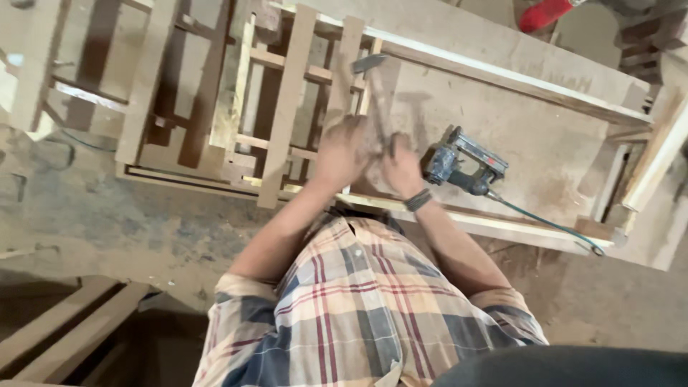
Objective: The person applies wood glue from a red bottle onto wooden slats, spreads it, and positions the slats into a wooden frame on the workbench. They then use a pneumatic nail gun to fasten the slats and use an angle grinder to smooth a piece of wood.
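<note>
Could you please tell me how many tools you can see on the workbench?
2: a hammer held in both hands, left hand and right hand, and a nail gun lying just right of them. Others may be hidden.

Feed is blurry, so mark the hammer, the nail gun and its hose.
hammer (370, 63): head view, on its metal head.
nail gun (462, 166): head view, on its body.
hose (548, 223): head view, mid-length.
</note>
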### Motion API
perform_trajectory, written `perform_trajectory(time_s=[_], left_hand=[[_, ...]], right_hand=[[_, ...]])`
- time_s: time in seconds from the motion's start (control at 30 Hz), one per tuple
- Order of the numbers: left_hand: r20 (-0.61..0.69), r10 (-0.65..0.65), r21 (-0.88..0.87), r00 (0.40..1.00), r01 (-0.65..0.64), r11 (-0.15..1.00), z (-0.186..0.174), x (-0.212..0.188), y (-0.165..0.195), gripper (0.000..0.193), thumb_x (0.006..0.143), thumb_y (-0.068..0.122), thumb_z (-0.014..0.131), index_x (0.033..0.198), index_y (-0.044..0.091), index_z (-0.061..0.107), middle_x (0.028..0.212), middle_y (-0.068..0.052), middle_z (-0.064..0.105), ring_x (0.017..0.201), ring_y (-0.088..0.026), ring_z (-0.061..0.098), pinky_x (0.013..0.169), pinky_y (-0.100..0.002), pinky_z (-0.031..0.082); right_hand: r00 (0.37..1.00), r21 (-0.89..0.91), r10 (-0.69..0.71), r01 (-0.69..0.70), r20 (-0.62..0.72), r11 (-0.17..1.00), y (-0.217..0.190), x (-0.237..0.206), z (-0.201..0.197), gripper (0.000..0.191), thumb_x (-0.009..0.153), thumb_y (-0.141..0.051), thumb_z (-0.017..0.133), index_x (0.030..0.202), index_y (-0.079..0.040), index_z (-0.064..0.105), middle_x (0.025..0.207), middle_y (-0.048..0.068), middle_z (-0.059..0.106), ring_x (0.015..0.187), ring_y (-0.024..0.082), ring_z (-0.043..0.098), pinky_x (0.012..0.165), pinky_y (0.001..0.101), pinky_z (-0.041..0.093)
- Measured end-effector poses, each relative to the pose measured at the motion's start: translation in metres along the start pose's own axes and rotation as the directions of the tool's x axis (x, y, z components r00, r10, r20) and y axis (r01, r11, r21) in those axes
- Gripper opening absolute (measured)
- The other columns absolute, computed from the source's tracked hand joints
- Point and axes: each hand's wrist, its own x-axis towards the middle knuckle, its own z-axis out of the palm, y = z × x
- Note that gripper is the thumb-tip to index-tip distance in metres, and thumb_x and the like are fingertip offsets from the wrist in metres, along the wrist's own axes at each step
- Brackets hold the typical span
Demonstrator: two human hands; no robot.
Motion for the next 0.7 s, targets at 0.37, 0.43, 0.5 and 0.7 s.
perform_trajectory(time_s=[0.37, 0.43, 0.5, 0.7], left_hand=[[0.201, 0.189, 0.505, 0.961, -0.267, 0.821, 0.055, -0.013, -0.034, 0.072, 0.098, 0.031, 0.053, 0.154, -0.012, 0.036, 0.163, -0.027, 0.033, 0.153, -0.037, 0.033, 0.128, -0.049, 0.020], [0.154, 0.215, 0.503, 0.964, -0.264, 0.823, 0.055, -0.012, -0.035, 0.072, 0.097, 0.030, 0.052, 0.153, -0.012, 0.036, 0.164, -0.027, 0.032, 0.153, -0.037, 0.034, 0.128, -0.048, 0.020], [0.184, 0.195, 0.486, 0.963, -0.262, 0.834, 0.054, -0.010, -0.033, 0.072, 0.095, 0.029, 0.052, 0.152, -0.012, 0.035, 0.163, -0.028, 0.031, 0.152, -0.037, 0.034, 0.127, -0.047, 0.020], [0.270, 0.140, 0.452, 0.953, -0.254, 0.855, 0.041, -0.003, -0.019, 0.079, 0.089, 0.029, 0.054, 0.152, -0.013, 0.032, 0.161, -0.029, 0.031, 0.151, -0.038, 0.031, 0.126, -0.047, 0.018]], right_hand=[[0.997, -0.405, -0.050, 0.020, -0.066, 0.914, 0.041, 0.096, -0.029, 0.039, 0.102, -0.028, 0.062, 0.119, 0.004, 0.047, 0.077, 0.027, 0.067, 0.070, 0.049, 0.066, 0.061, 0.0585, 0.053], [0.980, -0.357, -0.125, 0.063, -0.153, 0.932, 0.041, 0.101, -0.035, 0.038, 0.103, -0.026, 0.060, 0.120, 0.005, 0.045, 0.077, 0.027, 0.068, 0.070, 0.048, 0.067, 0.061, 0.0586, 0.053], [0.991, -0.387, -0.077, 0.030, -0.107, 0.921, 0.042, 0.102, -0.037, 0.040, 0.104, -0.025, 0.059, 0.122, 0.008, 0.044, 0.076, 0.026, 0.067, 0.067, 0.048, 0.067, 0.059, 0.0574, 0.054], [0.992, -0.384, -0.048, 0.001, -0.113, 0.923, 0.052, 0.101, -0.028, 0.045, 0.101, -0.028, 0.059, 0.125, 0.008, 0.046, 0.073, 0.026, 0.067, 0.065, 0.046, 0.067, 0.058, 0.0572, 0.054]])
